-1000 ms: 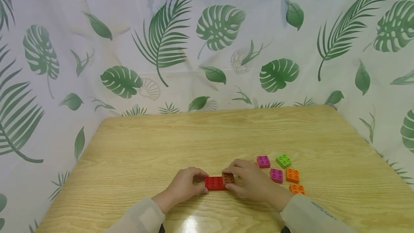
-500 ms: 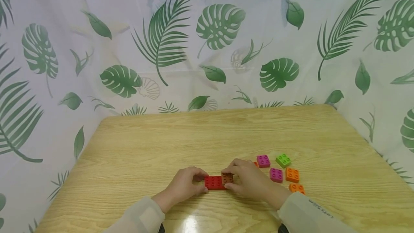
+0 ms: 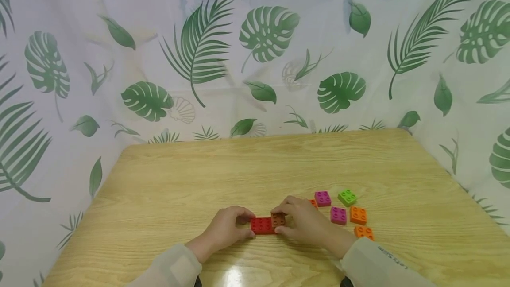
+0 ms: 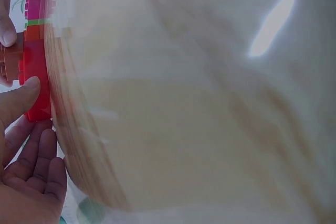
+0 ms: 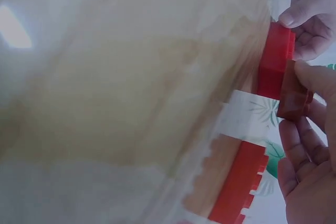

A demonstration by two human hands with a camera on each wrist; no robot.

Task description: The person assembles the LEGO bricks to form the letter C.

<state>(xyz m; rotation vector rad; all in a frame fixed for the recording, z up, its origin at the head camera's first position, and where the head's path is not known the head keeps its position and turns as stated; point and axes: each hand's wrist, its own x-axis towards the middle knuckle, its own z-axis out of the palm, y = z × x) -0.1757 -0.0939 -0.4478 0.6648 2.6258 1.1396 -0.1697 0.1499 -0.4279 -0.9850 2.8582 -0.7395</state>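
A long red building brick (image 3: 260, 225) lies on the wooden table in the head view. My left hand (image 3: 229, 227) grips its left end between thumb and fingers. On the right end of the red brick sits a small brown brick (image 3: 278, 220), which my right hand (image 3: 304, 223) pinches. In the left wrist view the brown brick (image 4: 12, 61) overlaps the studded side of the red brick (image 4: 37, 77). From the right wrist view the brown brick (image 5: 293, 92) touches the red one (image 5: 275, 61); whether it is fully pressed down I cannot tell.
Right of my hands lie two magenta bricks (image 3: 338, 215), a green brick (image 3: 347, 197) and two orange bricks (image 3: 358, 215). An orange-red brick (image 3: 313, 203) is partly hidden behind my right hand. A leaf-patterned cloth (image 3: 255, 101) hangs behind the wooden table (image 3: 179, 180).
My right forearm has turned slightly, showing more lettering on the sleeve. The orange-red brick behind my right hand shows more. Both hands keep their hold, and the whole view has shifted a little.
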